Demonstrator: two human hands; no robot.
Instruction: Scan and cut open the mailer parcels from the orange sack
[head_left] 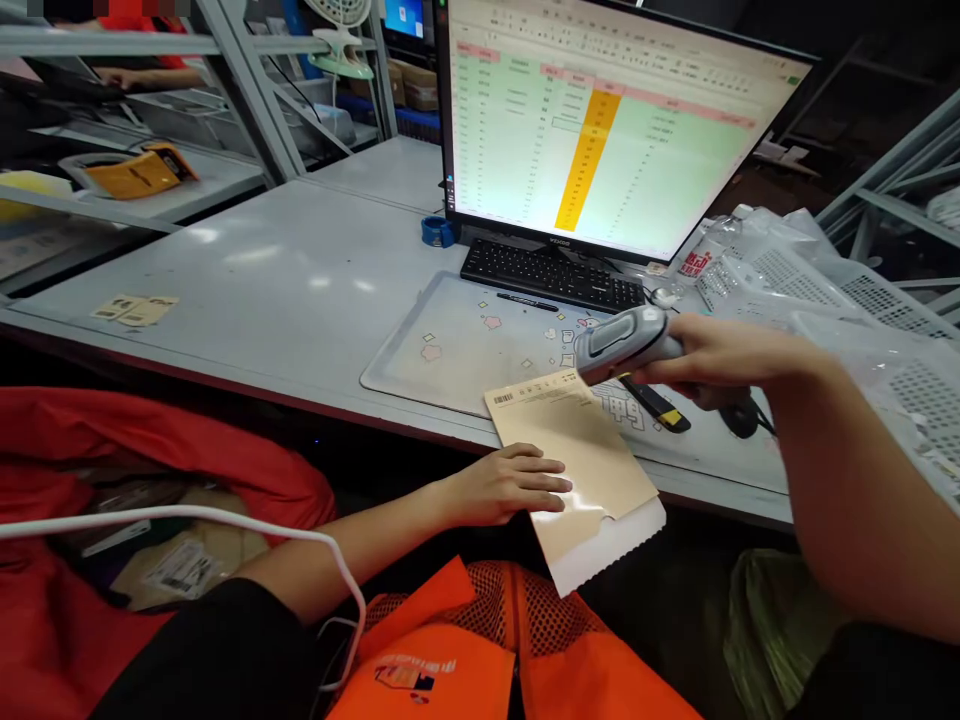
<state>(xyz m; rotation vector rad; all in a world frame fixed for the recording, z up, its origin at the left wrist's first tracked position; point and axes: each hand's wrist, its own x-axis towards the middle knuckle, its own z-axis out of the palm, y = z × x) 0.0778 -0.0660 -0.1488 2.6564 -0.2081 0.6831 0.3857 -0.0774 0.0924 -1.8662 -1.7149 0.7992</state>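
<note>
A tan cardboard envelope point(592, 455) tilts over the desk's front edge, its white flap towards me and a small barcode printed at its far left corner. My left hand point(517, 483) grips its left side, fingers lying across the top and the thumb hidden underneath. In my right hand point(720, 355) is a grey barcode scanner point(626, 340), its head just above the envelope's far right corner. The fingers wrap round the scanner's handle. Partly behind the scanner, a black and yellow box cutter point(660, 408) lies on the desk mat point(450, 350).
Behind the mat stand a black keyboard point(547, 272) and a monitor point(600, 130) showing a spreadsheet. A blue tape roll point(437, 231) sits left of them. White perforated baskets point(795, 270) with plastic bags crowd the right. A red bag point(247, 430) holding parcels is at lower left.
</note>
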